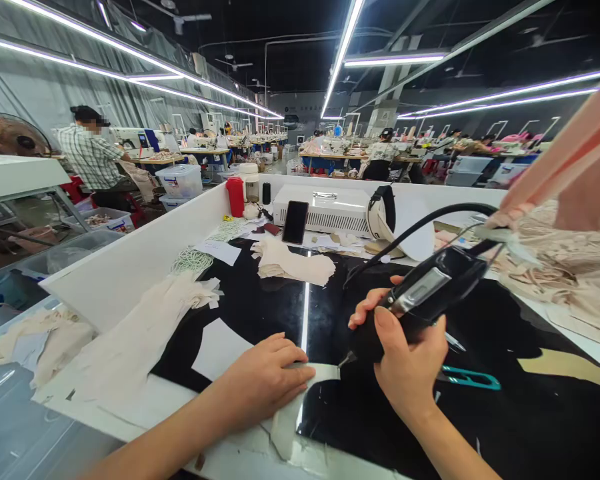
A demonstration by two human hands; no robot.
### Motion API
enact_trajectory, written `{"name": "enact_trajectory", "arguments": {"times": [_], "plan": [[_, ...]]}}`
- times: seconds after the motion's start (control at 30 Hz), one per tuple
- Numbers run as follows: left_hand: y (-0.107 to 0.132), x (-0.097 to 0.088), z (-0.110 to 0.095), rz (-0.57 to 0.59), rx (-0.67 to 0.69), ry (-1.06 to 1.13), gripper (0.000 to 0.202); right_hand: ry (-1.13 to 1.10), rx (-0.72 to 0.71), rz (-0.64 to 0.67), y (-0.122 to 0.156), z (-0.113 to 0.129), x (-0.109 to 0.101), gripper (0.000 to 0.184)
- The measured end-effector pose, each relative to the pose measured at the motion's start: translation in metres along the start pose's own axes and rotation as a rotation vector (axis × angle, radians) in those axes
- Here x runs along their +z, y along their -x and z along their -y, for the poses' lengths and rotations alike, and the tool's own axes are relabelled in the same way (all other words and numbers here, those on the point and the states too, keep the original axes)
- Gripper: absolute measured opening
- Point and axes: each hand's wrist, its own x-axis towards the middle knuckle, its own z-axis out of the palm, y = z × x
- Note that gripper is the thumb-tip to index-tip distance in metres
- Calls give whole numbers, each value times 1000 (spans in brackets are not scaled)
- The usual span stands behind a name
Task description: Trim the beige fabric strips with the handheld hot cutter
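Note:
My left hand [274,377] lies on a pale cut fabric piece [325,372] on the black glossy table surface, its fingers stretched out and pressing down. A black corded hand tool [425,287] with a metal side plate is gripped in my right hand [405,353]. Its narrow metal tip [349,361] touches or nearly touches the fabric's right end. Beside my right wrist lie teal-handled thread snips [473,378]. A white paper-like piece [221,350] is left of my left hand. Farther back is a stack of cream fabric pieces [295,262].
A white machine box [325,208] stands at the back with a phone [295,222] leaning on it. A red cup [235,197] is to its left. Cream fabric heaps lie left [145,327] and right [565,267]. A person [93,153] sits beyond the left partition.

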Motion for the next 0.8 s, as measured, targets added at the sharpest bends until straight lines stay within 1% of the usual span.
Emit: {"name": "enact_trajectory", "arguments": {"times": [0.23, 0.4, 0.63, 0.8], "plan": [[0, 11, -1, -57, -15, 31, 15, 14, 13, -22, -5, 1, -4, 41], [-4, 16, -1, -111, 34, 19, 11, -21, 7, -33, -7, 5, -4, 41], [-8, 20, -2, -113, 47, 23, 9, -28, 21, -54, -11, 9, -2, 45], [-8, 20, -3, -111, 50, 14, 9, -38, 44, -79, -14, 13, 6, 47]]}}
